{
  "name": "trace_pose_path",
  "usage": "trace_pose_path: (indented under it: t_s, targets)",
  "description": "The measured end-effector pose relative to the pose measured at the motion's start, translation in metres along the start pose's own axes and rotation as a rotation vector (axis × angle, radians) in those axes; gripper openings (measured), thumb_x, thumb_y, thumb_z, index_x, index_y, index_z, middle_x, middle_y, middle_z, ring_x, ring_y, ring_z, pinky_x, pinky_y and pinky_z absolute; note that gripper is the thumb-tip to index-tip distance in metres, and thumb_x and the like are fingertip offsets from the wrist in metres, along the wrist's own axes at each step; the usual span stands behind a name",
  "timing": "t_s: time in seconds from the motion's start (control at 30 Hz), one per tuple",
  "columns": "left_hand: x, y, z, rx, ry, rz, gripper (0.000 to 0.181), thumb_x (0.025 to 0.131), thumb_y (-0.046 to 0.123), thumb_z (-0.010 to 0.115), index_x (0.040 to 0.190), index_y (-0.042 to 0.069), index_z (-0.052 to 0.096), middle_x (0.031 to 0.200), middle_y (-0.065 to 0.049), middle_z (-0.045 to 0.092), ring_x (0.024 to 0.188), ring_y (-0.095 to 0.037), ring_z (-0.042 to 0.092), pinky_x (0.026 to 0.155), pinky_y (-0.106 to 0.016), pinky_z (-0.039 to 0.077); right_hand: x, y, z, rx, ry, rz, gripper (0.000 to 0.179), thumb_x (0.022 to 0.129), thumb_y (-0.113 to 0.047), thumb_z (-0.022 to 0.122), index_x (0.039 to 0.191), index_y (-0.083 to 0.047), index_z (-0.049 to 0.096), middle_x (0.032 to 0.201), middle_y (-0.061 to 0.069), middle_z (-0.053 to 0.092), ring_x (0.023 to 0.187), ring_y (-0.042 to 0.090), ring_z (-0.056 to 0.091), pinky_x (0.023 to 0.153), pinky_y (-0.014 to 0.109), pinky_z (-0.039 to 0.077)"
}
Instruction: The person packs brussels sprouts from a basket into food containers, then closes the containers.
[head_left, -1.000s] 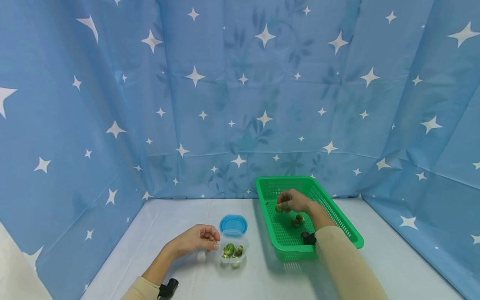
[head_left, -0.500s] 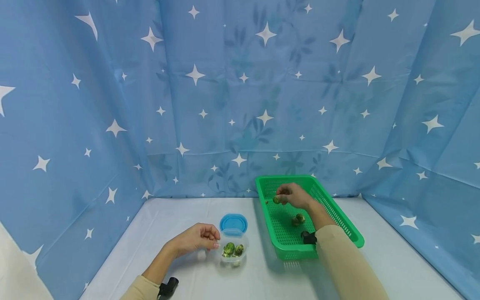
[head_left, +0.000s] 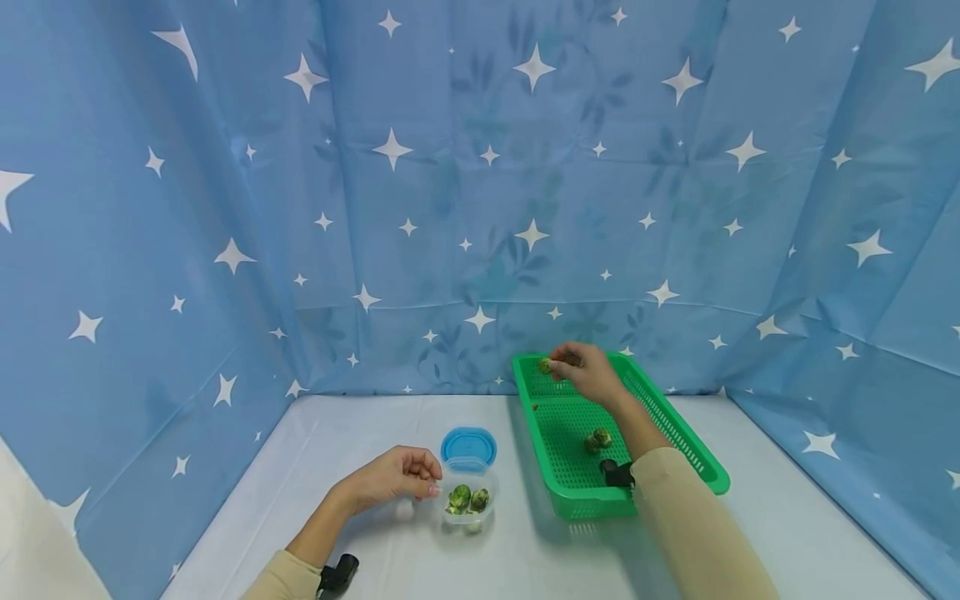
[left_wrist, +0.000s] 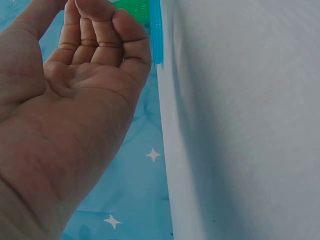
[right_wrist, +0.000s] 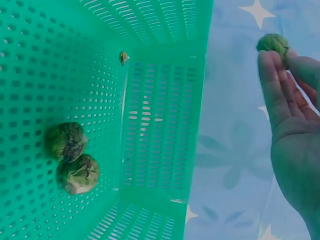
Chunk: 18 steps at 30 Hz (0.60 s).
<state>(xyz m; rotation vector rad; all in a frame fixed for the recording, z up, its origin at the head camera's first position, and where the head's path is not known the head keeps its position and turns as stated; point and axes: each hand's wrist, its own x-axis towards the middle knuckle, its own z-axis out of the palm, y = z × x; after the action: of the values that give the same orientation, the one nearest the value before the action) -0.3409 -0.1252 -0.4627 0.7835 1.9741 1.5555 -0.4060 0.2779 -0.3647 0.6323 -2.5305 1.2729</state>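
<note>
A Brussels sprout (right_wrist: 273, 45) is pinched in the fingertips of my right hand (head_left: 588, 371), held above the far end of the green basket (head_left: 551, 473). Inside that basket, two browner sprouts (right_wrist: 81, 173) lie side by side on the floor. My left hand (head_left: 396, 481) has its thumb and index finger at the left rim of a small clear plastic container (head_left: 491, 490), pinching it. Several sprouts (head_left: 460, 497) sit in the container. In the left wrist view, my left hand (left_wrist: 90, 95) shows a turned-up palm and curled fingers, with the fingertips partly cut off.
A blue lid (head_left: 468, 446) lies just behind the clear container. Near the basket's far left corner is a small brown scrap (right_wrist: 123, 57). White cloth (head_left: 360, 425) covers the table, and a blue star-patterned curtain (head_left: 480, 208) stands close behind the basket.
My right hand has lifted the sprout up from the basket floor and moved away toward the far end. My left hand and the container have stayed put.
</note>
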Motion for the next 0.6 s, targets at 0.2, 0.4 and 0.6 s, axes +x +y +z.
trace_pose_path:
  t_s: [0.2, 0.4, 0.6]
  targets:
    - [0.001, 0.000, 0.000, 0.000, 0.003, -0.001, 0.033, 0.097, 0.012, 0.075, 0.118, -0.010, 0.061, 0.091, 0.000, 0.067, 0.079, -0.013, 0.060, 0.072, -0.031, 0.053, 0.005, -0.013, 0.000, -0.009, 0.081, -0.072, 0.022, 0.105, -0.013, 0.063, 0.119, 0.003, 0.069, 0.104, 0.022, 0.072, 0.089, 0.031, 0.072, 0.077, 0.033, 0.058]
    - [0.000, -0.001, 0.000, -0.008, 0.003, -0.006, 0.036, 0.096, 0.014, 0.076, 0.118, -0.011, 0.061, 0.092, 0.000, 0.067, 0.080, -0.012, 0.060, 0.072, -0.031, 0.053, 0.003, -0.040, 0.000, 0.024, 0.129, -0.129, 0.021, 0.103, -0.004, 0.063, 0.118, 0.010, 0.067, 0.104, 0.029, 0.071, 0.093, 0.043, 0.072, 0.075, 0.024, 0.057]
    - [0.000, 0.000, 0.000, -0.005, 0.003, -0.006, 0.035, 0.096, 0.013, 0.076, 0.118, -0.010, 0.061, 0.091, 0.000, 0.067, 0.079, -0.012, 0.060, 0.072, -0.031, 0.052, 0.002, -0.061, 0.002, 0.239, 0.116, -0.184, 0.019, 0.104, -0.007, 0.064, 0.117, 0.006, 0.068, 0.107, 0.027, 0.070, 0.092, 0.025, 0.075, 0.086, 0.033, 0.062]
